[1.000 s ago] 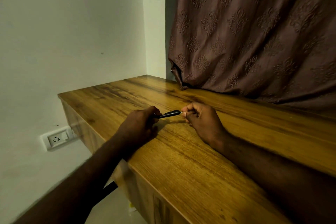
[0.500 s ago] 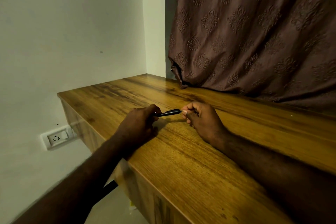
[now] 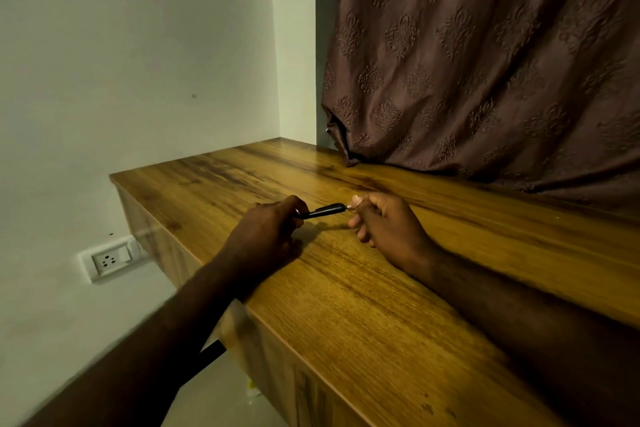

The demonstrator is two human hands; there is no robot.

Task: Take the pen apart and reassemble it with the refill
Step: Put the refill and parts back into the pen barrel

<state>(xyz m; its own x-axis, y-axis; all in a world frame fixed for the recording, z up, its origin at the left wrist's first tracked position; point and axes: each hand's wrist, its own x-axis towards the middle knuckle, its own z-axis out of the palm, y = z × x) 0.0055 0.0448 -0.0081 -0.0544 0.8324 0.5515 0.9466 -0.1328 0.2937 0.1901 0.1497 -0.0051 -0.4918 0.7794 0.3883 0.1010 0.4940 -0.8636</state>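
Right now my left hand (image 3: 266, 232) is curled round the back end of the pen (image 3: 323, 211), just left of the frame's centre and a little above the wooden table (image 3: 346, 305), which carries the pen's shadow. The dark barrel runs almost level across the picture, rising slightly toward the right, where its pale tip (image 3: 348, 207) meets my right hand (image 3: 384, 224). That hand pinches the tip end between thumb and forefinger, with the other fingers tucked in. Whether I've got the refill or the nose piece is too small to tell. The pen's long axis lies on the line between my two hands, so I judge any pull must go straight along it, rightward. Pulling off-axis could bend the refill.
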